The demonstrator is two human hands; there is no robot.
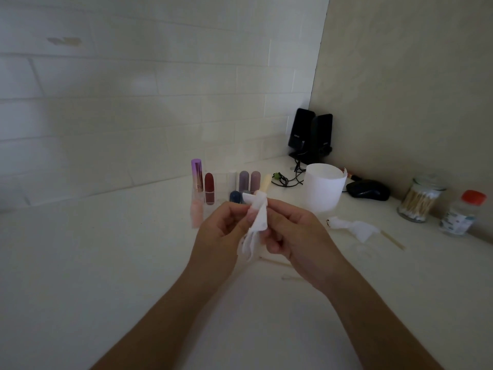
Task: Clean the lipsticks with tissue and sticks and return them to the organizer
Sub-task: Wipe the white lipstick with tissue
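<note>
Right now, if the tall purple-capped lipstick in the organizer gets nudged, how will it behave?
Probably tips: the purple-capped lipstick stands upright, tall and narrow, above its neighbours. Likely rigid and somewhat slippery, given its glossy shell. The clear organizer may steady its base; its depth is unclear.

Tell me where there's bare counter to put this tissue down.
The widest bare stretch is the counter left of the left hand and the organizer, back to the tiled wall. The near edge is bare too. The right is crowded: cup, used tissue, sticks, swab jar, bottle.
</note>
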